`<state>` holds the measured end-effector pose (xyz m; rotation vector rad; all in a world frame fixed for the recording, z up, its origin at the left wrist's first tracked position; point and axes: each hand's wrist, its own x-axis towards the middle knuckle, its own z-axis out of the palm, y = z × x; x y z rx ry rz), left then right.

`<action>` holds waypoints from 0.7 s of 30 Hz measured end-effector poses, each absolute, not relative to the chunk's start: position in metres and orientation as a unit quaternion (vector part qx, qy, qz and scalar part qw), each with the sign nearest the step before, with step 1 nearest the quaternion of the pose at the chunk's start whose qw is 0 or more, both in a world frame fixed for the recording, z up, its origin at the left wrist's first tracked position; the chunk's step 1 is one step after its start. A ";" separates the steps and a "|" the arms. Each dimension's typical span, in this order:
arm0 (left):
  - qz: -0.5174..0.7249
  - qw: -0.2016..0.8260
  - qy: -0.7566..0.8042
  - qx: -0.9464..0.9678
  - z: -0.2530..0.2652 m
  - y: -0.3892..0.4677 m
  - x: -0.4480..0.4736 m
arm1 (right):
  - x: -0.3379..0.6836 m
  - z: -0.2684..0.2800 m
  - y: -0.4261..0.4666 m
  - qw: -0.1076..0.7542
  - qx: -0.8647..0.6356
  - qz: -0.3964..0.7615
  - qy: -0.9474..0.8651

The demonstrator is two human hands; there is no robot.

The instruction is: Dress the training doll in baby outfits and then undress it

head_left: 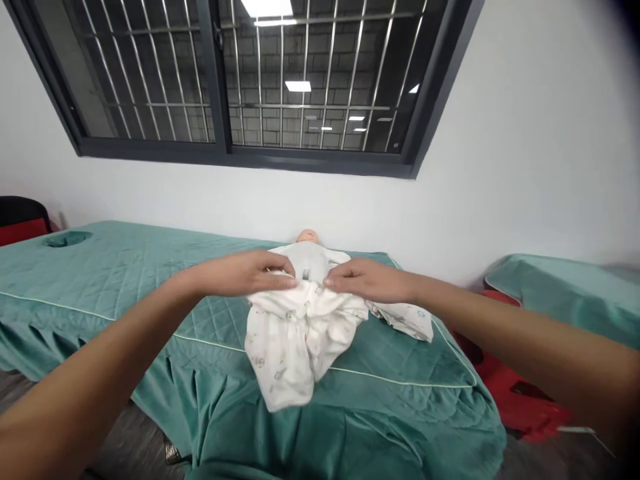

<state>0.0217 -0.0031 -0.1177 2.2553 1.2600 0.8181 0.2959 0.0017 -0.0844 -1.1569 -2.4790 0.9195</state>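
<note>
Here, in the head view, both bare hands meet over a white printed garment near the middle of a green quilted bed. The left hand grasps the garment's gathered upper edge, thumb on top and fingers curled in the cloth. The right hand pinches the same edge a little farther right, its thumb and fingers closed on the fabric. Between the two hands the edge is bunched; below it the cloth falls toward the camera in two soft lobes, the left one longer and reaching past the pale piping of the bed's near edge. Just beyond the hands lies a doll dressed in white, its head toward the wall and its lower body hidden by the garment and hands. A small grey patch shows at its middle. A second printed cloth lies on the bed to the right, partly behind the right forearm. At the bed's far left is a round hole, with a black-and-red chair beyond. A barred window sits above, and red fabric shows beside the bed on the right.
</note>
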 end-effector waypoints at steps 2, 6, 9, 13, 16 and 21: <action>0.275 0.212 0.434 0.831 -0.098 -0.003 0.029 | 0.294 -0.066 -0.004 0.137 -0.395 0.283 -0.864; 0.225 0.228 0.394 0.861 -0.057 -0.010 0.044 | 0.295 -0.029 -0.012 0.138 -0.386 0.230 -0.883; 0.144 0.252 0.367 0.884 -0.031 -0.017 0.052 | 0.295 -0.009 -0.016 0.114 -0.395 0.198 -0.890; 0.072 0.246 0.332 0.908 -0.016 -0.021 0.064 | 0.295 0.002 -0.017 0.088 -0.402 0.197 -0.890; 0.097 0.252 0.319 0.909 -0.019 -0.019 0.069 | 0.294 0.000 -0.014 0.040 -0.395 0.255 -0.882; 0.224 0.321 0.269 0.880 -0.031 -0.010 0.062 | 0.292 -0.008 -0.003 0.070 -0.332 0.400 -0.851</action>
